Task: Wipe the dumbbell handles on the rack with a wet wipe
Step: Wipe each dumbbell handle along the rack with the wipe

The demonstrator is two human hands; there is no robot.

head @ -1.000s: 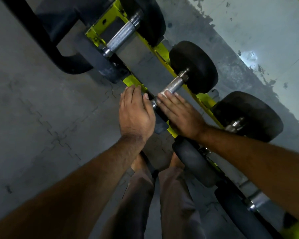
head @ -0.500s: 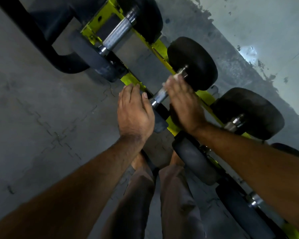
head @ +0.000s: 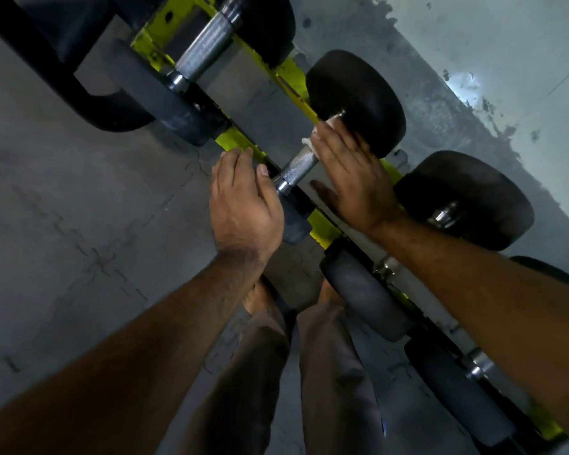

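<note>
Since a second ago the right hand (head: 352, 172) has slid up the handle from its near end to the far end, at about one o'clock from where it lay, and now sits against the far black head; the left hand (head: 243, 205) has not shifted.

The yellow rack (head: 319, 221) runs from eleven o'clock down to five o'clock across the view, with a grey floor (head: 63, 192) to its nine o'clock side. Four dumbbells lie across it. The large one (head: 207, 50) is at twelve o'clock, two more wait at four and five o'clock, and the dumbbell (head: 355, 100) being cleaned is in the centre. Its knurled handle (head: 299, 167) shows bare between the two hands. The left hand rests on the near head, fingers lying fairly straight over it, bracing rather than clasping. The right hand lies over the handle with fingers extended and the thumb underneath, pressing the wet wipe (head: 312, 141), of which only a white edge peeks out at the fingertips.

The risk, as I judge it, is the wipe bunching against the far head and slipping from under flat fingers, so the stroke back would drag bare skin over knurling. A hard push could also roll the dumbbell in its cradle if the left hand eases.
</note>
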